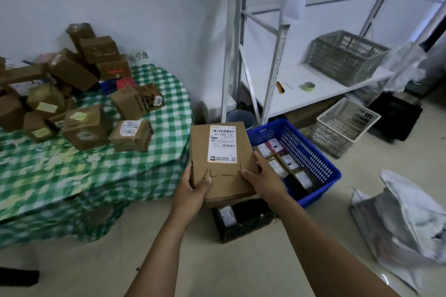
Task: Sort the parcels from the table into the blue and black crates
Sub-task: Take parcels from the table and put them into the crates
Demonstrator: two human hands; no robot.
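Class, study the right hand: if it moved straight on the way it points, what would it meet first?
The right hand grips the box, so the box comes first; beyond it probably the table, though depth is unclear.

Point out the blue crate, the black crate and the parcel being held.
blue crate [304,152]: head view, slotted right wall.
black crate [241,232]: head view, near wall.
held parcel [223,172]: head view, cardboard below label.
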